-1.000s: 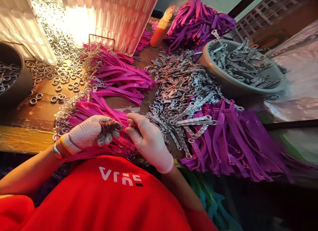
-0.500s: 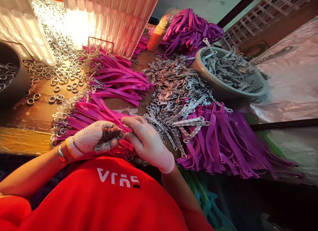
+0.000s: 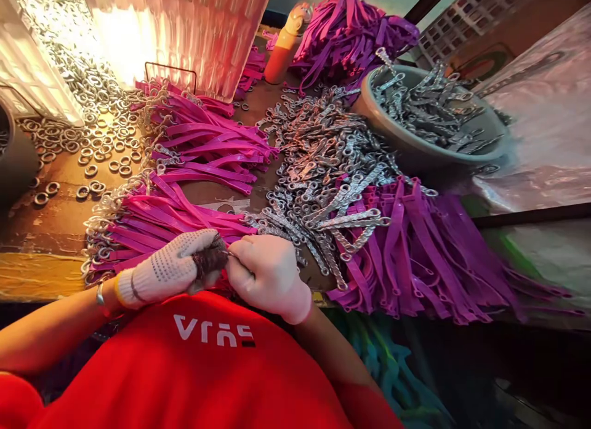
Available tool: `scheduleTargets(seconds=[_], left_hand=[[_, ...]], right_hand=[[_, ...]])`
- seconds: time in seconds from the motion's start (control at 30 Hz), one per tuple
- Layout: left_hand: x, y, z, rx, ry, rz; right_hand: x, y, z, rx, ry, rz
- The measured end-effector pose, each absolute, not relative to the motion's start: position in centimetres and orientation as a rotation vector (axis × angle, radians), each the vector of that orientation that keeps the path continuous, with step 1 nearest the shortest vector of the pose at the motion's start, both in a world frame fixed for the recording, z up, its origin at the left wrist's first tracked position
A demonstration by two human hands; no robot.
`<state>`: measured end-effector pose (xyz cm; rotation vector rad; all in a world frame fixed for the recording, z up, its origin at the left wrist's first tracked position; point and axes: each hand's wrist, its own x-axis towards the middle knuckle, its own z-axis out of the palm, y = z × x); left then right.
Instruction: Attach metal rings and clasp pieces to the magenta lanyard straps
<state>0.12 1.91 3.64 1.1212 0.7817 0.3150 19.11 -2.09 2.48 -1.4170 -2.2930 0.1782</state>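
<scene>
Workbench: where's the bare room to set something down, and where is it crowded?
Bare: tabletop at near left, between loose rings and yellow edge strip; a smaller gap between pink strap bundles. Crowded: centre and right, under braided pieces and purple straps.

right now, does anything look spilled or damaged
The left glove is dark around the fingers, unlike the pale right glove, perhaps from wear. A few rings lie loose beside the dark bucket, as if spilled.

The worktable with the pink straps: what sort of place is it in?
Probably a small workshop or factory where parts are assembled by hand: there are pink straps laid out in bunches, scattered metal rings, and a grey tub of braided silver pieces.
</scene>
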Motion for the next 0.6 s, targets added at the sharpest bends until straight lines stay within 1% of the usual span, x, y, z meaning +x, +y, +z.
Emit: scheduleTargets(seconds=[0.13, 0.27, 0.33, 0.4, 0.47, 0.5, 0.57, 0.6], left_hand=[[1.7, 2.7, 4.1, 0.978, 0.837, 0.314], [4.4, 3.7, 4.7, 1.035, 0.819, 0.291], [6.0, 4.7, 5.3, 1.129, 0.775, 0.315], [7.5, 6.6, 5.6, 1.268, 0.725, 0.292], [9.1, 9.3, 5.1, 1.534, 0.677, 0.224], [9.8, 10.9, 4.4, 1.708, 0.656, 0.174], [11.1, 14.0, 2.2, 2.184, 0.757, 0.133], [11.7, 15.4, 0.8, 2.25, 0.806, 0.113]], right_hand=[[19.4, -2.3, 1.5, -1.443, -2.128, -0.106], [21.0, -2.8, 1.0, -1.481, -2.046, -0.235], [22.0, -2.8, 1.2, -1.55, -1.998, -0.164], [23.1, -2.5, 1.3, -1.64, -1.865, 0.07], [24.3, -1.9, 1.1, -1.682, -1.658, 0.267], [24.9, -1.5, 0.9, -1.691, -1.544, 0.295], [26.1, -0.8, 0.1, -1.702, -1.339, 0.241], [26.6, -0.6, -0.3, -1.7, -1.254, 0.205]])
